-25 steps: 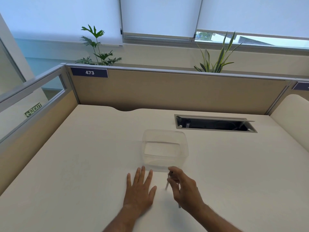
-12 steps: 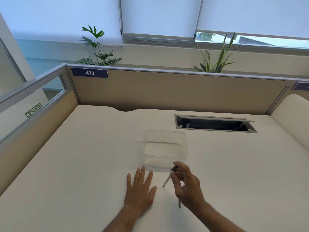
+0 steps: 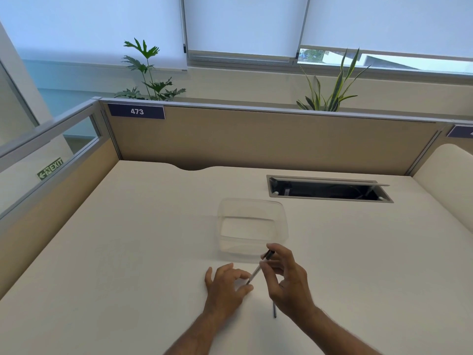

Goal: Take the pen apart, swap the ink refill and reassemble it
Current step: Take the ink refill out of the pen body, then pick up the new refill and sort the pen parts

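A slim pen with a pale barrel and a dark top end is tilted above the desk. My right hand pinches its upper part between thumb and fingers. My left hand has lifted off the desk, and its fingertips meet the pen's lower tip. A thin dark rod, which could be a refill, lies on the desk under my right hand, partly hidden by it.
A clear plastic container stands just beyond my hands. Further back on the right is an open cable slot in the white desk. Beige partition panels close the desk at the back and left.
My right hand raised the pen and tilted it toward the left. My left hand, flat on the desk before, curled up and came to the pen's lower tip.
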`<state>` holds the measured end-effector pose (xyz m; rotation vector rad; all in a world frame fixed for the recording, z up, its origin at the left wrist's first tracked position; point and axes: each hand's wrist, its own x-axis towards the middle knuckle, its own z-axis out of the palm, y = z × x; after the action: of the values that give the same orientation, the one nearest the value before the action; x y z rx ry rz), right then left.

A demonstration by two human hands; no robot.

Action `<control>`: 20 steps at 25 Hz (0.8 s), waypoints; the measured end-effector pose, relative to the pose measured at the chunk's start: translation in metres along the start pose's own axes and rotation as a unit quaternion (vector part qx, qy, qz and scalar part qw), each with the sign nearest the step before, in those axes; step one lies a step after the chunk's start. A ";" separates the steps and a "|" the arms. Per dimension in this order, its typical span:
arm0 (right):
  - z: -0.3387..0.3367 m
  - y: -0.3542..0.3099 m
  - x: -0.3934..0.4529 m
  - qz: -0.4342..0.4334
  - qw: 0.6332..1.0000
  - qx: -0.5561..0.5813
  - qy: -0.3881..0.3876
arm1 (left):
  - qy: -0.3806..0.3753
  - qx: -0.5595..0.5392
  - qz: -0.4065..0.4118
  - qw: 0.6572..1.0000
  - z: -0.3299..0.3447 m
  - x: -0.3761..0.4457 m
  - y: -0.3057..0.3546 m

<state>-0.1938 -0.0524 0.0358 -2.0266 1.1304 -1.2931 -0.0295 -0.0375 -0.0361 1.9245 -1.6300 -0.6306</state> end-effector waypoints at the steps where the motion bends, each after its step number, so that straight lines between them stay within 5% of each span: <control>1: -0.001 0.000 0.000 0.002 1.000 0.004 0.000 | 0.000 -0.007 -0.005 1.000 -0.001 0.000 0.002; 13: -0.030 -0.012 0.023 0.047 0.990 0.097 0.092 | 0.024 -0.058 0.006 0.998 -0.010 -0.006 0.001; 16: -0.040 -0.005 0.026 0.124 0.958 0.214 0.145 | 0.062 -0.193 -0.020 0.979 -0.017 -0.010 0.012; 20: -0.037 0.010 0.018 0.248 0.895 0.321 0.185 | 0.015 -0.426 -0.111 0.898 -0.025 -0.011 0.044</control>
<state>-0.2270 -0.0717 0.0539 -0.9619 1.0818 -1.5349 -0.0472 -0.0292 0.0115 1.4267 -0.8586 -1.1634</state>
